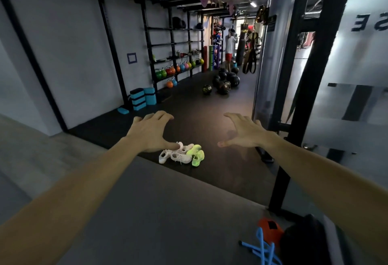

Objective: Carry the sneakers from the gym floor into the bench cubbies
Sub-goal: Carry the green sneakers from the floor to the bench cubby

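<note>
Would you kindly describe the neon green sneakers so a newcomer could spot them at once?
Find the black rubber floor just past the grey ledge. A small pile of shoes lies near its edge; the neon green sneakers form its right side, the only bright ones beside the white sneakers.

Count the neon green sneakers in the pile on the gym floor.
2. One neon green sneaker lies at the back right of the pile; the other lies just in front of it, beside the white sneakers. More could be hidden underneath.
</note>
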The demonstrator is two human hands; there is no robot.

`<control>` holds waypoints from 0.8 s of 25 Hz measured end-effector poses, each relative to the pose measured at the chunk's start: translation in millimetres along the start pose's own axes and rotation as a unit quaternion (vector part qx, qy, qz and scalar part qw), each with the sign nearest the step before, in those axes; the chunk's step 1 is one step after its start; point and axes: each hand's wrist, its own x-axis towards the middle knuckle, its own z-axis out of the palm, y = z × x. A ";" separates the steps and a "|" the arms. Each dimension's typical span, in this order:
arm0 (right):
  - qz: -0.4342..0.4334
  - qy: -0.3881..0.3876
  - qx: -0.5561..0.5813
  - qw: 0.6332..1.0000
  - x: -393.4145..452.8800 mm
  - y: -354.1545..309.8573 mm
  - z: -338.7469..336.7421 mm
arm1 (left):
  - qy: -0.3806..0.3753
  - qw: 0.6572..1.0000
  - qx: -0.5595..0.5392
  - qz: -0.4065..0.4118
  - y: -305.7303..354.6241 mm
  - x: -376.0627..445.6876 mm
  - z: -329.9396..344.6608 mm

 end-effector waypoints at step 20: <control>0.122 -0.036 0.003 0.992 496.5 90.8 99.7 | -0.009 0.992 -0.028 0.121 -215.1 525.5 183.8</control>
